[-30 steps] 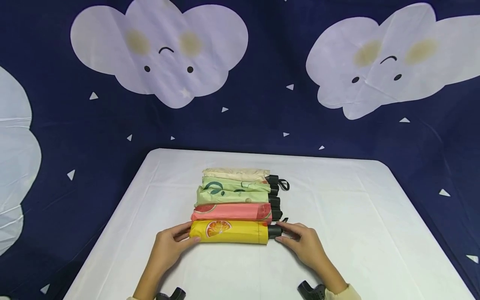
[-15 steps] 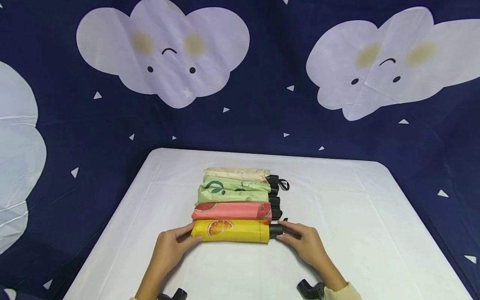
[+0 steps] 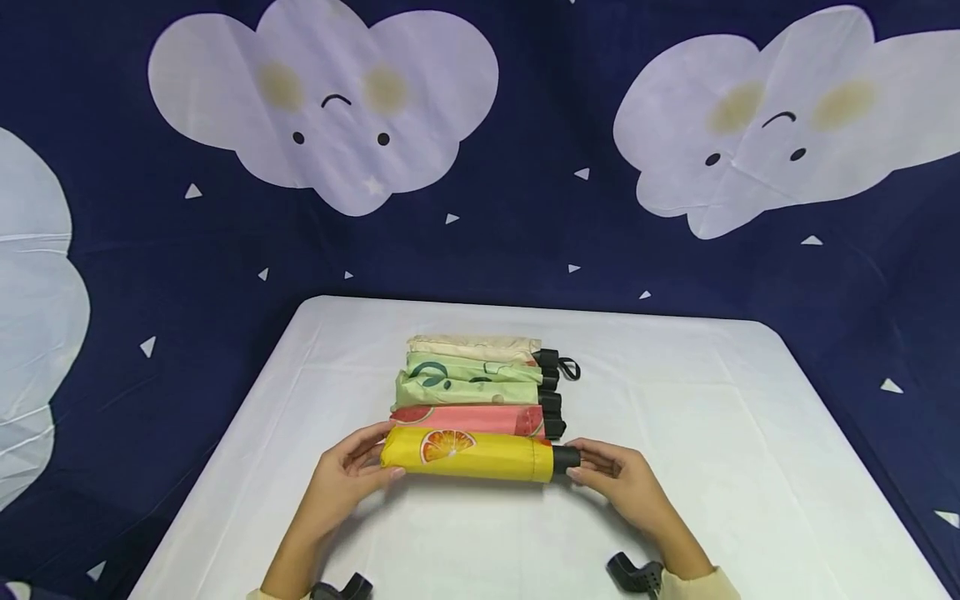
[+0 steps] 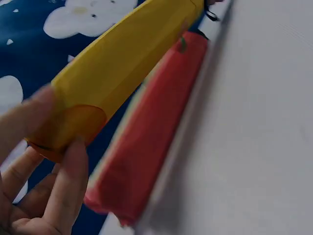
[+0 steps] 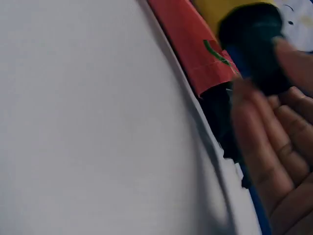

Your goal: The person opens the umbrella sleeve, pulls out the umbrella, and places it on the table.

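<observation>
A folded umbrella in a yellow sleeve with an orange-slice print (image 3: 480, 457) is held level just above the table, between both hands. My left hand (image 3: 347, 469) pinches its closed left end, thumb on the near side. At the other end, my right hand (image 3: 618, 481) pinches the black handle (image 5: 259, 44) between thumb and fingers. Behind it lies a red watermelon-print folded umbrella (image 3: 465, 420), partly overlapped in the head view. In the left wrist view the red sleeve (image 4: 151, 127) rests below the raised yellow one.
Two green-sleeved umbrellas (image 3: 465, 393) and a cream one (image 3: 472, 347) lie side by side farther back, handles to the right. A black wrist loop (image 3: 570, 368) sticks out there. The white table (image 3: 712, 450) meets a dark blue cloud-print cloth (image 3: 540, 225).
Both hands have lifted the yellow umbrella off the table and shifted it slightly right. It now overlaps the red one more. The other umbrellas stay where they were.
</observation>
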`<move>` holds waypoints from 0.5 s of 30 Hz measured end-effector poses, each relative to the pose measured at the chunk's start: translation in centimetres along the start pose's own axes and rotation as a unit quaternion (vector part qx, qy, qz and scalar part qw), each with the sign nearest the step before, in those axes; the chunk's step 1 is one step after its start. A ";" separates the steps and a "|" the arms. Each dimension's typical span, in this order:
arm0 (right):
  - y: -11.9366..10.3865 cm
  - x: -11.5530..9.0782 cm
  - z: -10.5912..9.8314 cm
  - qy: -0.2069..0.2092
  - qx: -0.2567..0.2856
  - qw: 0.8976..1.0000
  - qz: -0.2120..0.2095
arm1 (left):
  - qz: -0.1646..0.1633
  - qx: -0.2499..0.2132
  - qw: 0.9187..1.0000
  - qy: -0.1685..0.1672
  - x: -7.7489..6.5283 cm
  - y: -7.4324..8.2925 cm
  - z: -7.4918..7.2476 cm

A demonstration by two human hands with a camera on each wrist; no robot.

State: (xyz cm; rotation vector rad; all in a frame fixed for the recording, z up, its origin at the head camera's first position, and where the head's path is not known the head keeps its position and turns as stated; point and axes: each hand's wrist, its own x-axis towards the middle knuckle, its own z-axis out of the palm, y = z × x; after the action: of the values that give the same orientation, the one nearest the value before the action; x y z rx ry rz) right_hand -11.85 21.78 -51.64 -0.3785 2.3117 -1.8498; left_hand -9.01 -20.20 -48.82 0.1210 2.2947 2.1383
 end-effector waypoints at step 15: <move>-9.1 0.2 -3.8 0.015 0.057 0.994 -0.089 | 0.070 -0.066 0.987 -0.128 4.8 6.8 2.6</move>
State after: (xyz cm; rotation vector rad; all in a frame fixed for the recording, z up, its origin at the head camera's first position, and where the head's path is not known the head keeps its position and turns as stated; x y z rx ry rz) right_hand -12.22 23.39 -41.93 -0.5601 2.2439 -2.0702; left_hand -13.32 -16.88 -41.98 0.5377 2.0511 2.1809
